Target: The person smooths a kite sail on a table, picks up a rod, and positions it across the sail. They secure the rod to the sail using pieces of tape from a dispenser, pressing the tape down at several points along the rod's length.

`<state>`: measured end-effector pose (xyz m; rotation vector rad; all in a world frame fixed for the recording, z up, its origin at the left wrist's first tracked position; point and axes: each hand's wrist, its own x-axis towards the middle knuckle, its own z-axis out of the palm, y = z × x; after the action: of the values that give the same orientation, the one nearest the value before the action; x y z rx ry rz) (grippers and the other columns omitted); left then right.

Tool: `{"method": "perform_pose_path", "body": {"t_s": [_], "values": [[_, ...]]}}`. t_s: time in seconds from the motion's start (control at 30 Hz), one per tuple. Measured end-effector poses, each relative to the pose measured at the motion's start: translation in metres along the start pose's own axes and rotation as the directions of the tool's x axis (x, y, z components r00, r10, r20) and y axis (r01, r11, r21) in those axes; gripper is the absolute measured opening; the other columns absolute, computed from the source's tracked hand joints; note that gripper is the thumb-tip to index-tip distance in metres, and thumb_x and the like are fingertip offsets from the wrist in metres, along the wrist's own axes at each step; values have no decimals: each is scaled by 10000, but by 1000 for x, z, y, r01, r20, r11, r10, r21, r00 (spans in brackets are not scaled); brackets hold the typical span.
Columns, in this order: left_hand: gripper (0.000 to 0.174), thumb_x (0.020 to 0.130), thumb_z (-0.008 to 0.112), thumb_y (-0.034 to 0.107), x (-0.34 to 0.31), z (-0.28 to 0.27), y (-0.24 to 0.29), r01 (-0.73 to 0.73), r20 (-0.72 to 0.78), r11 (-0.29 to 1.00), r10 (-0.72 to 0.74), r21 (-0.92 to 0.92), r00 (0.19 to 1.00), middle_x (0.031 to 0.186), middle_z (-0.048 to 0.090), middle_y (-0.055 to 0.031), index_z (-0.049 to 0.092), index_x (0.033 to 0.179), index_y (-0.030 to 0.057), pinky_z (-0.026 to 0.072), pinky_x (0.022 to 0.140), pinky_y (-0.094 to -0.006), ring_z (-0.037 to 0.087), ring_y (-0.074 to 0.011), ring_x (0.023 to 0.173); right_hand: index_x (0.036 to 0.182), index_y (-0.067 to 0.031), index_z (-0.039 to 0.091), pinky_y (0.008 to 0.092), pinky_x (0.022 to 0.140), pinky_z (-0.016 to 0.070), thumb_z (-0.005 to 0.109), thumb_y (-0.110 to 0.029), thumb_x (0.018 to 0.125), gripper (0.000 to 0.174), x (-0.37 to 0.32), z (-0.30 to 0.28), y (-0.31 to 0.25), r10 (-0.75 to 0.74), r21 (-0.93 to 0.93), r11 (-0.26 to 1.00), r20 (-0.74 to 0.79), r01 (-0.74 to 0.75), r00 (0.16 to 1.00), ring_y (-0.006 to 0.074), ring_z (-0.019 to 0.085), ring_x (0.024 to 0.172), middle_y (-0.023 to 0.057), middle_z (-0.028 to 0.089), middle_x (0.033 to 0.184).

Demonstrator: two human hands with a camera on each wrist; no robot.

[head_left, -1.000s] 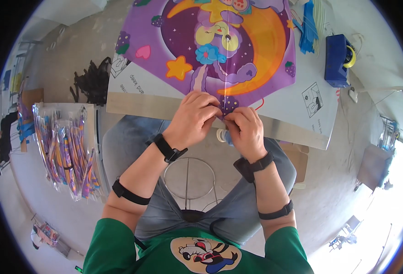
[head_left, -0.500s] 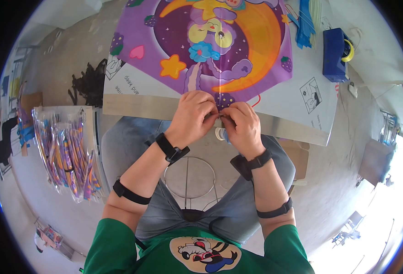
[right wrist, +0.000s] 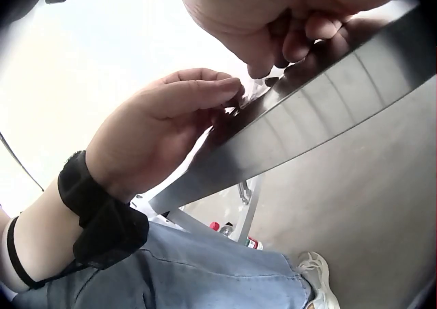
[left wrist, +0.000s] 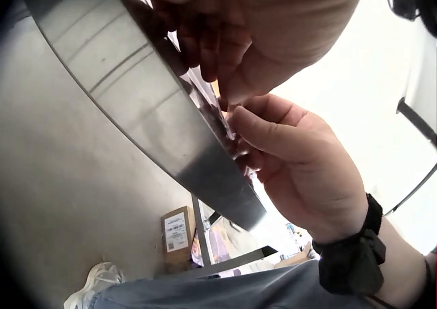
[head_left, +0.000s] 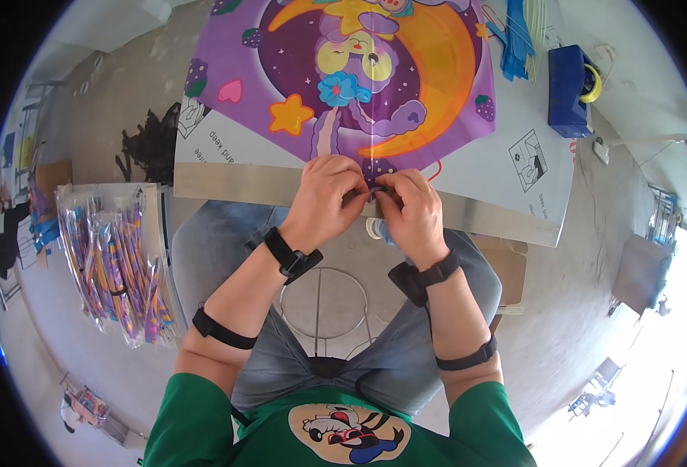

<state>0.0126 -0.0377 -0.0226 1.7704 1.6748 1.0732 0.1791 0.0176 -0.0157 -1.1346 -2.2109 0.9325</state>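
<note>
A purple kite sheet (head_left: 238, 54) printed with a moon and a cartoon animal lies on the table, its pointed corner towards the person. The left hand (head_left: 328, 193) pinches that corner from one side, thumb and fingertips together. From the other side the right hand (head_left: 415, 206) pinches it too, the two sets of fingertips nearly meeting. A small dark strip of the corner (head_left: 374, 189) shows between them. In the left wrist view, the right hand (left wrist: 307, 162) has its thumb against the fingers just above the table edge. Fingers hide most of the corner.
The table's metal edge (head_left: 234, 177) runs under the hands. A blue tape dispenser (head_left: 567, 97), blue strips (head_left: 517, 47) and pale thin rods (head_left: 537, 39) lie at the right. Clear-bagged colourful bundles (head_left: 114, 265) are at the left. A cardboard box (left wrist: 179, 237) stands below.
The table and kite have shifted slightly left and up in the head view. Both hands stay at the corner, moving slightly up, with a small strip of it now showing between the fingertips.
</note>
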Motion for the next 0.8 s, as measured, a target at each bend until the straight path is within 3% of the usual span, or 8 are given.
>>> {"method": "perform_pose_path", "body": {"t_s": [0.23,0.57,0.8], "values": [[133,650,691,29,-1,-2,0,-22,-3,1000,22,3,1000,883,600,-55,611,753,58,409,797,-364,564,-262,848,784,-40,613,376,659,482,681,-19,702,108,3,-2,-1,-14,-8,1000,0,14,1000,291,594,746,85,585,799],[161,706,622,-52,-3,-8,1,-75,-6,997,75,8,997,927,605,-100,600,845,27,445,778,-382,565,-301,882,765,-39,610,374,636,472,682,-31,702,97,4,-2,-1,-11,-20,1000,8,11,1000,291,583,724,79,573,776],[235,615,628,-60,-9,-16,2,-176,40,979,172,105,984,923,575,-97,594,820,50,453,755,-395,564,-297,871,759,-48,615,373,625,470,673,-23,693,92,6,-2,-4,1,-26,1000,11,-1,1000,281,581,717,70,565,765]]}}
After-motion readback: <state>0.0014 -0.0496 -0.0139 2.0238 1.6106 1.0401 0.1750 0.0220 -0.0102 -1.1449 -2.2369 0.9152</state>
